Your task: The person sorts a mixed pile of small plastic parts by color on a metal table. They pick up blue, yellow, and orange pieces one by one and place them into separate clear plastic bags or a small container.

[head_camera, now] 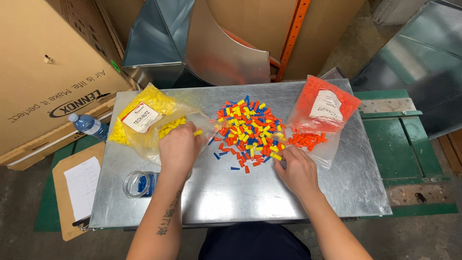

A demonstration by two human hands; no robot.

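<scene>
Left hand [179, 148] pinches a yellow cap [198, 133] at the yellow bag [144, 120]'s mouth, so keep it wide. Right hand [298, 169], fingers curled, works the mixed pile [248, 127]; pick single caps.

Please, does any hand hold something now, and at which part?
The left hand pinches a yellow wire connector at the mouth of the yellow bag. The right hand reaches into the mixed connector pile; its grasp cannot be told.

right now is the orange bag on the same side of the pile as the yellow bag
No, the orange bag lies right of the mixed pile, while the yellow bag lies on its left.
</scene>
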